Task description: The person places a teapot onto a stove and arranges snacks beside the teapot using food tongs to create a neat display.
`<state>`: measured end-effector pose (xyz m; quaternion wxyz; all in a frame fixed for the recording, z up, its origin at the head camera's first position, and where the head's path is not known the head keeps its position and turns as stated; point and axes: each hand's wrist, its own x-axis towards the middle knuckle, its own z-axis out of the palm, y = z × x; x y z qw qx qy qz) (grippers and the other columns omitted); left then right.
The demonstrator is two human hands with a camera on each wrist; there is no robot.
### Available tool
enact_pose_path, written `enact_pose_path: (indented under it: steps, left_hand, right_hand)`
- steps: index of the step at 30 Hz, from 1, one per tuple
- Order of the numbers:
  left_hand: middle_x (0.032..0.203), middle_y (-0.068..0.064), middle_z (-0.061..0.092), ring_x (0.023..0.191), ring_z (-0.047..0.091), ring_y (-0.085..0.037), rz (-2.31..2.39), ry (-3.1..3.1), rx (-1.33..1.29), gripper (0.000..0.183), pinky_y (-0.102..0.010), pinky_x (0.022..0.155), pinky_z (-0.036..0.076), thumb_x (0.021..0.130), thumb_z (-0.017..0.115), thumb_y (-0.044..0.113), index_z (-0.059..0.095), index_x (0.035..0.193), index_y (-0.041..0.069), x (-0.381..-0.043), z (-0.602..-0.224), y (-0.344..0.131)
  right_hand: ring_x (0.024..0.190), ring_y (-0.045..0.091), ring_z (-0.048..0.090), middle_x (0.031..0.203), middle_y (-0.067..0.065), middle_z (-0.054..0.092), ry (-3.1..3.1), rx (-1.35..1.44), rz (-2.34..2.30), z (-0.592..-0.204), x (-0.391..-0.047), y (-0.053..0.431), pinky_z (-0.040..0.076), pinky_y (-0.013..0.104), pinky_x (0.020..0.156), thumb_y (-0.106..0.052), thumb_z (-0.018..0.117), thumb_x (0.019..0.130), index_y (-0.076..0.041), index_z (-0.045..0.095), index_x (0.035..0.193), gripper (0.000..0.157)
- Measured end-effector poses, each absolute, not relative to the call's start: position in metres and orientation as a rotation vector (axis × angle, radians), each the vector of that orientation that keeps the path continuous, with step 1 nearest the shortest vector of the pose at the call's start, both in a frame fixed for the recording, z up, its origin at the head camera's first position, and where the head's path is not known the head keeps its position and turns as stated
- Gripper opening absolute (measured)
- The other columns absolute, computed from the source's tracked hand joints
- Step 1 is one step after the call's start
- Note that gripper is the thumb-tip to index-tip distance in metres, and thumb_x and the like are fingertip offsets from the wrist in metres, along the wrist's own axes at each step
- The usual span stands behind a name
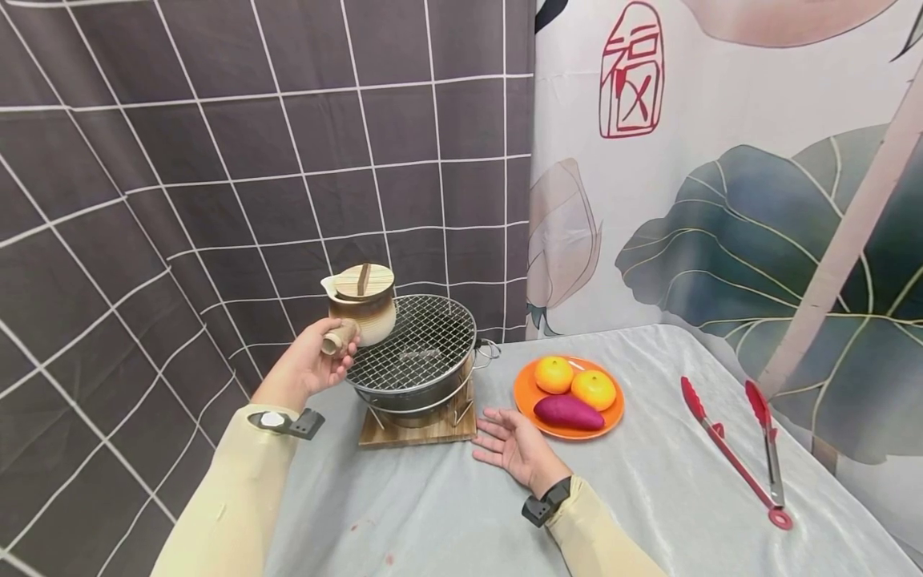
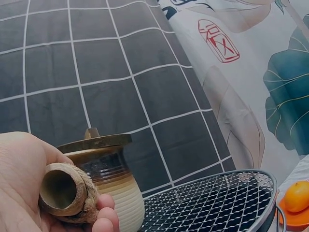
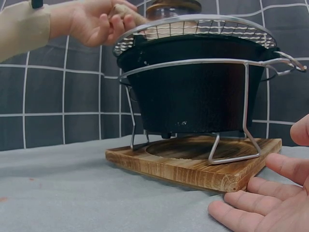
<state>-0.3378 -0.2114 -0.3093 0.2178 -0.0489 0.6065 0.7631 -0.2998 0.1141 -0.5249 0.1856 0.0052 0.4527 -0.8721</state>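
My left hand (image 1: 312, 358) grips the hollow, rope-wrapped side handle (image 2: 63, 191) of a small brown-and-cream teapot (image 1: 371, 319). A round wooden lid (image 1: 364, 281) with a dark bar knob sits on the pot. In the head view the pot overlaps the left part of a round wire grill mesh (image 1: 425, 332), which covers a black charcoal stove (image 3: 188, 92). My right hand (image 1: 515, 449) lies palm up with fingers spread and holds nothing. Its fingertips are right by the corner of the wooden board (image 3: 193, 169) under the stove's wire stand.
Right of the stove, an orange plate (image 1: 530, 409) bears two oranges (image 1: 593, 390) and a purple sweet potato (image 1: 568, 412). Red-tipped tongs (image 1: 743, 469) lie spread farther right. Dark checked cloth (image 1: 288, 160) hangs close behind the stove and on the left.
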Motion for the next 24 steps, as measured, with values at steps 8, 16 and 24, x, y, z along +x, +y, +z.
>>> enact_pose_path:
  steps: [8, 16, 24]
  left_hand:
    - [0.075, 0.003, 0.06, 0.058, 0.057, -0.005, 2.025, 1.855, -0.18, 0.045, -0.014, 0.051, 0.053, 0.107, 0.029, 0.039, 0.045, 0.122, 0.0, -0.3367, -0.3086, -0.2092]
    - [0.08, 0.001, 0.058, 0.061, 0.056, -0.005, 1.911, 2.071, -0.196, 0.065, -0.016, 0.056, 0.057, 0.107, 0.027, 0.041, 0.027, 0.147, -0.01, -0.3329, -0.3063, -0.2085]
    - [0.073, 0.003, 0.062, 0.061, 0.057, -0.006, 1.865, 2.192, -0.212, 0.055, -0.018, 0.055, 0.057, 0.107, 0.03, 0.04, 0.046, 0.13, -0.008, -0.3286, -0.3029, -0.2083]
  right_hand:
    - [0.139, 0.053, 0.036, 0.159, 0.034, 0.022, 1.259, 0.034, -2.456, -0.5247, -0.3012, 0.114, 0.045, 0.062, 0.109, -0.028, 0.031, 0.108, 0.009, 0.023, 0.154, 0.06]
    - [0.14, 0.054, 0.034, 0.159, 0.034, 0.022, 1.26, 0.031, -2.454, -0.5241, -0.3005, 0.1148, 0.045, 0.061, 0.11, -0.027, 0.031, 0.108, 0.009, 0.024, 0.154, 0.059]
    - [0.141, 0.054, 0.032, 0.16, 0.034, 0.021, 1.264, 0.028, -2.451, -0.5243, -0.3002, 0.1152, 0.044, 0.062, 0.11, -0.027, 0.031, 0.109, 0.009, 0.023, 0.155, 0.059]
